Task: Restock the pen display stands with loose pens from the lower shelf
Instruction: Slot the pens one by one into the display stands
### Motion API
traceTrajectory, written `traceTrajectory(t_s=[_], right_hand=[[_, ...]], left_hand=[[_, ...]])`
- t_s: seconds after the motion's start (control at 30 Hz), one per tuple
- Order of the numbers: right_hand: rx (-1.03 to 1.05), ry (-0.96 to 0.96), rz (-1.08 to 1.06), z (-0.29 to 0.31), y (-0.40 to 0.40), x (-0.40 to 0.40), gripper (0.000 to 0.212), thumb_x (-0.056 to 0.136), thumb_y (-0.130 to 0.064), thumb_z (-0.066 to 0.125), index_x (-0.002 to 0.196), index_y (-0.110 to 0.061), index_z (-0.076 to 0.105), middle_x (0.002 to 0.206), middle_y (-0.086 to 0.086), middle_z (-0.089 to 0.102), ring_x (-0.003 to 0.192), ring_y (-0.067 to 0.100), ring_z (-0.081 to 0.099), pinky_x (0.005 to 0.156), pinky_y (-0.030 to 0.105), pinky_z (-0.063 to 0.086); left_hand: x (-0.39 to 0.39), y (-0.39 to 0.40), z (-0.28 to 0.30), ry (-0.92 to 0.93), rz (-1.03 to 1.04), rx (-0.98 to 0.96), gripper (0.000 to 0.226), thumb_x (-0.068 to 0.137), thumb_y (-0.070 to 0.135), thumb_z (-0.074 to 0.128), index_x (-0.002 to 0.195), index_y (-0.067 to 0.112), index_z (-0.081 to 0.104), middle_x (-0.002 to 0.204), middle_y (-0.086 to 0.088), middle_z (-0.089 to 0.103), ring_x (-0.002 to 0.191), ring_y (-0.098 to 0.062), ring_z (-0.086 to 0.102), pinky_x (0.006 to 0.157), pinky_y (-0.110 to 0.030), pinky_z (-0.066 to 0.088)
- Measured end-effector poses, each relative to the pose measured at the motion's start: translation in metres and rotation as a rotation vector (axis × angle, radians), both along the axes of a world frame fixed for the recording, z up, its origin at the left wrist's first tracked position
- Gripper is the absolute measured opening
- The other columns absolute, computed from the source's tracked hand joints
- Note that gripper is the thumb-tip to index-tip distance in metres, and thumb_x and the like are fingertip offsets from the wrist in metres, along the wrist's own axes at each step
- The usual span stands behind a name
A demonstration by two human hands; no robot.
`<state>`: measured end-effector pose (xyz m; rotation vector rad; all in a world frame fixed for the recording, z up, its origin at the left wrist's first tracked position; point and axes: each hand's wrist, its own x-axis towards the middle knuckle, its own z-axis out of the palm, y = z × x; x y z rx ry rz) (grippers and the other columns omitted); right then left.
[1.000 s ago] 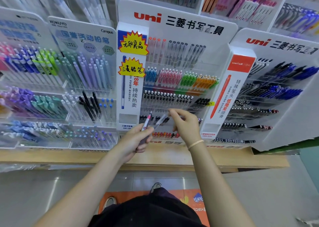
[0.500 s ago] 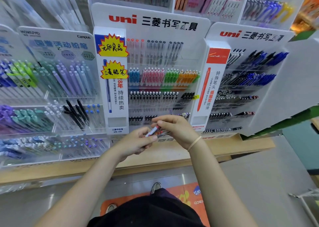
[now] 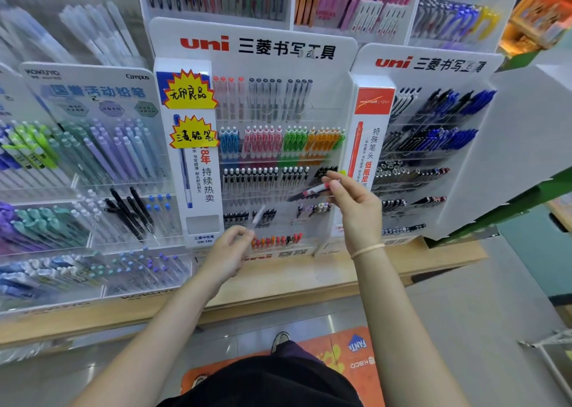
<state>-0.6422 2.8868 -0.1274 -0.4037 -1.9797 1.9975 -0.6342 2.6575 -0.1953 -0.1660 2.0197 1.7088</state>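
Note:
My right hand [image 3: 353,202] pinches a red-and-black pen [image 3: 311,191] by its red end, holding it level in front of the middle rows of the central uni display stand [image 3: 328,96]. My left hand [image 3: 227,251] is lower, near the stand's bottom row of orange-capped pens [image 3: 275,241], and holds a pale, clear pen [image 3: 257,217] pointing up and to the right. The stand's rows hold clear, blue, pink, green, orange and black pens.
A second uni stand [image 3: 433,146] with black and blue pens stands to the right. Kokuyo pencil displays [image 3: 93,146] fill the left. All rest on a wooden shelf [image 3: 309,285]. More pen racks hang above. An orange floor mat [image 3: 346,354] lies below.
My hands have parted. The right hand took the red-and-black pen and rose to the stand's middle rows. The left hand stays low with the clear pen. The view swung slightly.

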Motion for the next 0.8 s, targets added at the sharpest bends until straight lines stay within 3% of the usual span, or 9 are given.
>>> traceTrajectory(t_s=[0.2,0.33,0.47,0.6,0.8], right_hand=[[0.454,-0.073,0.099,-0.027,-0.005,-0.01,0.02,0.092,-0.01,0.067,0.11,-0.015,0.075,0.1,-0.005,0.071,0.098,0.009,0.066,0.095,0.03,0.054],[0.632,-0.142,0.196,-0.047,-0.01,-0.016,0.019,0.09,-0.012,0.07,0.108,-0.012,0.076,0.104,0.002,0.074,0.097,0.01,0.065,0.096,0.033,0.052],[0.656,-0.177,0.216,-0.053,-0.013,-0.02,0.019,0.09,-0.009,0.07,0.108,-0.01,0.075,0.1,0.004,0.075,0.095,0.017,0.069,0.094,0.037,0.055],[0.596,-0.113,0.137,-0.044,-0.011,-0.025,0.012,0.088,-0.009,0.072,0.098,-0.015,0.068,0.085,-0.007,0.069,0.086,0.012,0.068,0.083,0.029,0.057],[0.628,-0.087,0.21,-0.039,-0.012,-0.029,0.008,0.089,-0.006,0.07,0.094,-0.013,0.074,0.083,-0.002,0.073,0.08,0.014,0.069,0.079,0.031,0.058]], left_hand=[[-0.002,0.009,0.004,0.037,0.047,0.09,0.024,0.106,0.03,0.045,0.109,0.012,0.06,0.056,0.009,0.039,0.044,-0.007,0.03,0.043,-0.02,0.025],[0.002,0.009,0.005,0.021,0.069,0.102,0.024,0.106,0.03,0.045,0.109,0.012,0.061,0.056,0.008,0.039,0.044,-0.007,0.029,0.042,-0.019,0.024],[0.005,0.003,0.005,0.008,0.103,0.119,0.024,0.107,0.028,0.045,0.109,0.01,0.061,0.057,0.008,0.039,0.045,-0.008,0.029,0.042,-0.019,0.023],[0.006,-0.003,0.002,0.005,0.121,0.124,0.024,0.106,0.028,0.045,0.108,0.01,0.061,0.058,0.005,0.038,0.045,-0.01,0.028,0.041,-0.019,0.022],[0.009,0.0,-0.001,-0.004,0.116,0.131,0.024,0.106,0.028,0.046,0.107,0.01,0.062,0.058,0.006,0.04,0.045,-0.009,0.028,0.041,-0.019,0.022]])
